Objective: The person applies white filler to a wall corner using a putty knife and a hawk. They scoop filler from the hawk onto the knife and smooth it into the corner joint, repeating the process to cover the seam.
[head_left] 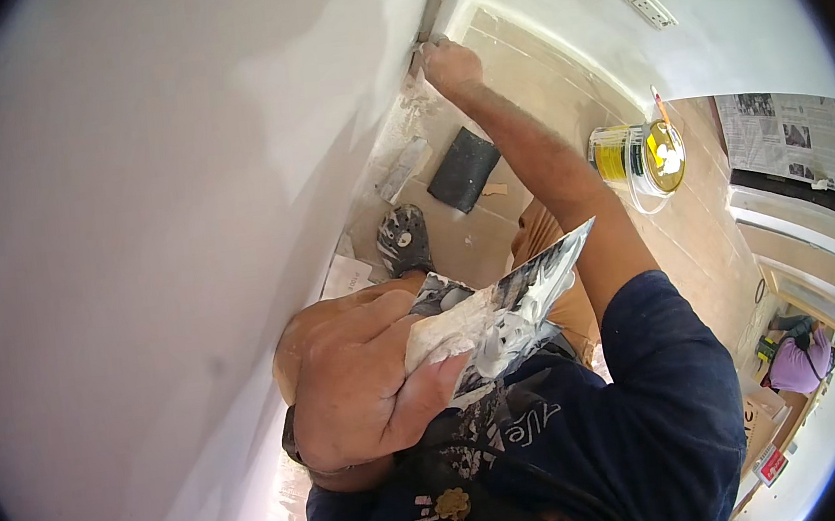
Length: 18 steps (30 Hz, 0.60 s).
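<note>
My left hand (359, 387) is close in the foreground, its fingers closed round a flat putty plate (540, 284). Thick white putty (490, 339) coats the plate and the fingers near it. My right arm stretches away to the far end of the left wall, where my right hand (452, 63) is low at the corner, against the wall's bottom edge. Its fingers are curled; whatever they hold is hidden. Below that hand, a dark curved piece (464, 170) lies on the floor beside a pale flat strip (403, 169).
A large white wall (164, 235) rises close on my left. Right of my arm stands a paint bucket (618, 153) with a brush (660, 107) upright at its rim. My clog-shod foot (403, 240) is by the wall. Far right, another person (799, 364) crouches near newspaper sheets (787, 134).
</note>
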### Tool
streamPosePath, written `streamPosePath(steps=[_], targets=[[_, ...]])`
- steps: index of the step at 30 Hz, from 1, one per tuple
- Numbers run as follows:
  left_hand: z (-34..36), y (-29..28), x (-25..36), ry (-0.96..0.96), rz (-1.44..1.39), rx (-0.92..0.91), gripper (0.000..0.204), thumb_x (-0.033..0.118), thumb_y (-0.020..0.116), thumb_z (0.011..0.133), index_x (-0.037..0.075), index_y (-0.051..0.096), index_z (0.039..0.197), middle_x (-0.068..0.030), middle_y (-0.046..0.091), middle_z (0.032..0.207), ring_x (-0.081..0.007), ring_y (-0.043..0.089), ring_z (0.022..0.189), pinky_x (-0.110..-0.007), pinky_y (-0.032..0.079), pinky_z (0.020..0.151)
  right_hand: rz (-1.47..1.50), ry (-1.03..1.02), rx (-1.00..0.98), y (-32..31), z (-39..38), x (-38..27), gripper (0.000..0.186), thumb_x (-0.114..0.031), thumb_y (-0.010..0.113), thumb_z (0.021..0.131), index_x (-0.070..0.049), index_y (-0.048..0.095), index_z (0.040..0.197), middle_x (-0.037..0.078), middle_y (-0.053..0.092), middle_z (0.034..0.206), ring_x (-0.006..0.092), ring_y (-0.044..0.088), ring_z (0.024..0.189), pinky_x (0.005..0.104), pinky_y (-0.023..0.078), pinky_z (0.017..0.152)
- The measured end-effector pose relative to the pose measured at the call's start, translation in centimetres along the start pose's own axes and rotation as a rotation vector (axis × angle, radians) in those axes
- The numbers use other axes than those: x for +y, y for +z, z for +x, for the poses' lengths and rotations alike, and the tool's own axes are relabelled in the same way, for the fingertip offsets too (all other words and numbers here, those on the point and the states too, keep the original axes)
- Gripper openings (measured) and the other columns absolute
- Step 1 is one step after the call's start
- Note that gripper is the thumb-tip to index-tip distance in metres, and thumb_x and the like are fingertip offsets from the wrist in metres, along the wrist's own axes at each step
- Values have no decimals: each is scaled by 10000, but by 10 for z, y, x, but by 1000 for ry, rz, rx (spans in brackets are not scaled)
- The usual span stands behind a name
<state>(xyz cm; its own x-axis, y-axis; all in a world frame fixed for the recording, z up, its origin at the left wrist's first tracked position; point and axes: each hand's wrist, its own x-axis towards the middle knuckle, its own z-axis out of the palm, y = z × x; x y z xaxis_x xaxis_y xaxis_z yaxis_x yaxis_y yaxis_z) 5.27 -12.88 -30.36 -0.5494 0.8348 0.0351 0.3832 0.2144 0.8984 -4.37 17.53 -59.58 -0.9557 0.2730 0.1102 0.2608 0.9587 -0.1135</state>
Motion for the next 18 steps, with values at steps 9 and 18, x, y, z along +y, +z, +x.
streamPosePath(steps=[9, 18], targets=[[1, 0, 3, -15, 11, -43, 225, 155, 525, 778, -34, 609, 865, -170, 588, 770, -323, 568, 606, -355, 451, 564, 21, 74, 8, -6, 10, 0, 231, -256, 475, 847, -70, 602, 894, 159, 616, 898, 309, 627, 802, 419, 513, 692], [8, 8, 3, 15, -16, 96, 201, 236, 616, 724, 42, 658, 760, -109, 562, 651, -281, 542, 510, -354, 420, 462, 463, 355, 345, 8, -9, -12, 237, -261, 571, 801, -107, 656, 959, 145, 638, 893, 326, 609, 824, 407, 491, 727]])
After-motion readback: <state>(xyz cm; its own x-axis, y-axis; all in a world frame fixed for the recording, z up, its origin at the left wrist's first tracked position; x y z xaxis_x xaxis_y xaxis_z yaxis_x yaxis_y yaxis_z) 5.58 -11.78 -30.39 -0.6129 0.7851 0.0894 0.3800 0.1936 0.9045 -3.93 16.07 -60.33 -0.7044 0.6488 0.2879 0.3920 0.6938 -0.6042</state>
